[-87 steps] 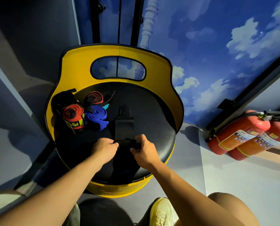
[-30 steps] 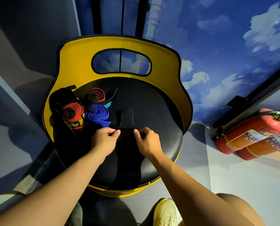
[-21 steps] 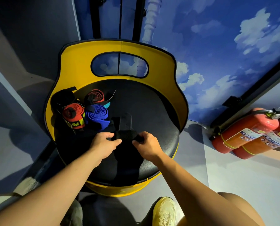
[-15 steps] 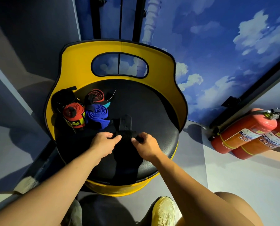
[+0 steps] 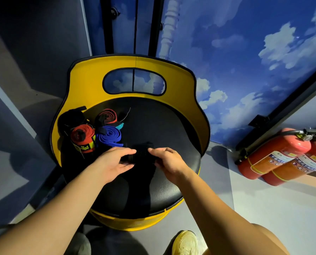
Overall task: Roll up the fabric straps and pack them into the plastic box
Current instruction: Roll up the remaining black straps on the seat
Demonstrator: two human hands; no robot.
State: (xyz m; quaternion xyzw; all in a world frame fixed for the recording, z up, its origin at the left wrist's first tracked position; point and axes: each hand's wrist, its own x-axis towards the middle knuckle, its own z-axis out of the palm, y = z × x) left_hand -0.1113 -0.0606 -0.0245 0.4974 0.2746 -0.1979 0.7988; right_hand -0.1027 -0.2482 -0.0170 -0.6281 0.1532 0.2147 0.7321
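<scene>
Black strap lay near the middle of the black round seat of a yellow-backed chair, wound into a fat roll with no loose tail clearly showing against the dark cushion. Both hands framed it: the left hand had its fingers fairly straight and its thumb below, pinching the roll's left end, while the right hand curled its fingers over the right end. Whether the right thumb pressed underneath could not be told, as the roll was dark on a dark seat. Four finished rolls sat grouped at the seat's left edge: a black roll, a red roll with yellow lettering, a blue roll just beside the left hand, and a red-and-black roll behind it. No plastic box could be seen. The step in hand seemed to be the last turns of winding. To do it well, the two ends probably needed even pressure so the coil would stay square and not cone out to one side, and the final flap likely wanted pressing flat before release, since a slack wrap would spring open. Lifting it clear of the blue roll would avoid nudging the neighbours. Two red fire extinguishers lay against the wall to the right, well apart, and a yellow shoe showed below the chair.
</scene>
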